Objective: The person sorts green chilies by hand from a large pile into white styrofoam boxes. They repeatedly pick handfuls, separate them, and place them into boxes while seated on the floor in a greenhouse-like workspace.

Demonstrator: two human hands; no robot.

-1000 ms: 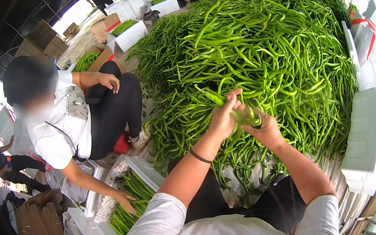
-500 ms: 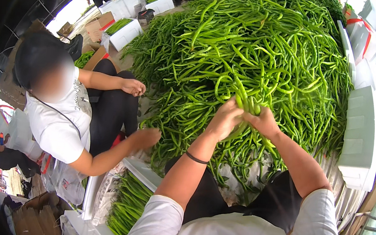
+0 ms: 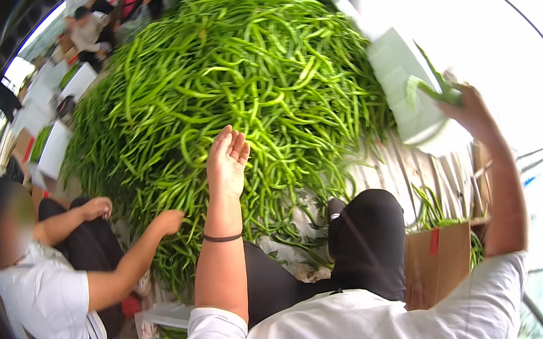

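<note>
A big heap of long green chili peppers (image 3: 218, 54) spreads in front of me. Over its near part is my left hand (image 3: 227, 164), palm turned up and fingers apart, holding nothing. My right hand (image 3: 469, 116) is raised far out to the right, its fingers closed round a few green chili peppers (image 3: 445, 92) that are blurred by motion. Just left of those peppers is a white foam box (image 3: 396, 63) at the heap's right edge.
A co-worker in a white shirt (image 3: 43, 287) sits at my left, with a hand (image 3: 170, 221) at the heap. A cardboard box (image 3: 438, 258) stands by my right knee, loose peppers (image 3: 428, 206) beyond it. White foam boxes (image 3: 57, 146) and several people are at the far left.
My hands have parted. The right has swung out to the right with peppers, while the left has let go and opened. The whole view has turned rightward.
</note>
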